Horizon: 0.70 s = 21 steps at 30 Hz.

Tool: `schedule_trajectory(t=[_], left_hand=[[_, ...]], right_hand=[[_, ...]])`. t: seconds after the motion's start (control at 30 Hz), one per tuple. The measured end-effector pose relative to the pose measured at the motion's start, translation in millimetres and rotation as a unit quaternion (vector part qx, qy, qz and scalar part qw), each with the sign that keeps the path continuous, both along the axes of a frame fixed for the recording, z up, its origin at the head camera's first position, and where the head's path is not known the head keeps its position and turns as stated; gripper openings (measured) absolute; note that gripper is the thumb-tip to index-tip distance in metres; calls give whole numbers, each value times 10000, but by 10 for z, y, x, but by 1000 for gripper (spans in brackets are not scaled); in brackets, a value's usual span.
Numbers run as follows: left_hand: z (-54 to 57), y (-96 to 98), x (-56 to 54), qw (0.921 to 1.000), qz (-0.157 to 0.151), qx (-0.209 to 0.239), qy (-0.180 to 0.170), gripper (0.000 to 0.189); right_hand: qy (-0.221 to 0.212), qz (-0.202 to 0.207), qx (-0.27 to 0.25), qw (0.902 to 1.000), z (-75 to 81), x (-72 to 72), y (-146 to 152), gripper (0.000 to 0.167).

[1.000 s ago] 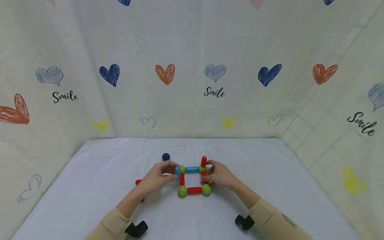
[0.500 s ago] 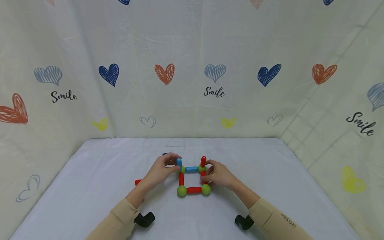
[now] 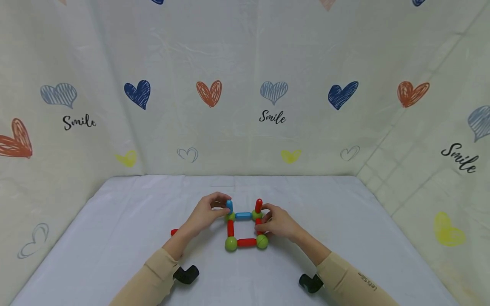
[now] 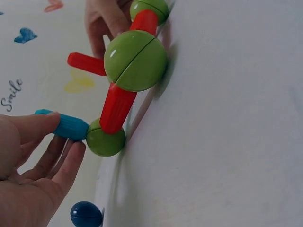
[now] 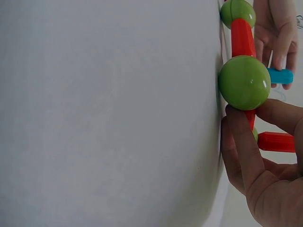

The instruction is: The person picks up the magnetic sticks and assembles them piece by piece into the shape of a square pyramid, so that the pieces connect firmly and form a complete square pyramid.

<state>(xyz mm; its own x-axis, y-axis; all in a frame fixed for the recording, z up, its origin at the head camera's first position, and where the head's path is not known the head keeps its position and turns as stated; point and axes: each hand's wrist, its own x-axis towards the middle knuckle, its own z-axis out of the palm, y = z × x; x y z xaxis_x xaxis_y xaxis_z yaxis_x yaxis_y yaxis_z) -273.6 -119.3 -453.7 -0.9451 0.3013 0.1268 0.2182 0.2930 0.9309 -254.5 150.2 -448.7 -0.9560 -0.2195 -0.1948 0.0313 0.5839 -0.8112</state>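
Note:
A square frame of green balls and rods lies on the white tabletop, its front-left green ball [image 3: 231, 244] joined by a red front rod [image 3: 246, 242] to the ball at front right. My left hand [image 3: 204, 214] pinches a blue rod [image 3: 229, 205] upright on the back-left ball; the left wrist view shows the rod's end touching that green ball [image 4: 105, 138]. My right hand [image 3: 281, 223] grips the frame's right-side red rod [image 5: 251, 117], thumb and fingers around it just behind a ball. An upright red rod [image 3: 258, 205] stands on the back-right ball. A flat blue rod [image 3: 243, 216] forms the back side.
A dark blue ball [image 4: 86, 215] rests beyond my left hand, hidden in the head view. Part of a loose red rod [image 3: 174, 232] shows left of my left wrist. Black wrist-worn devices [image 3: 186, 275] sit by both sleeves. A heart-print sheet [image 3: 245, 140] hangs behind the table.
My left hand has lifted the blue rod from beside the back-left ball and stood it upright on top, covering the dark blue ball from view. My right hand stays on the frame.

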Motion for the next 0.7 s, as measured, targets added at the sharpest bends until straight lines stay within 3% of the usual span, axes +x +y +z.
schedule_trajectory(t=[0.5, 0.7], left_hand=[[17, -13, 3, 10000, -29, -48, -45, 33], [4, -51, -4, 9999, -112, 27, 29, 35]], right_hand=[[81, 65, 123, 9999, 31, 2, -18, 63], [175, 104, 231, 9995, 14, -50, -20, 54]])
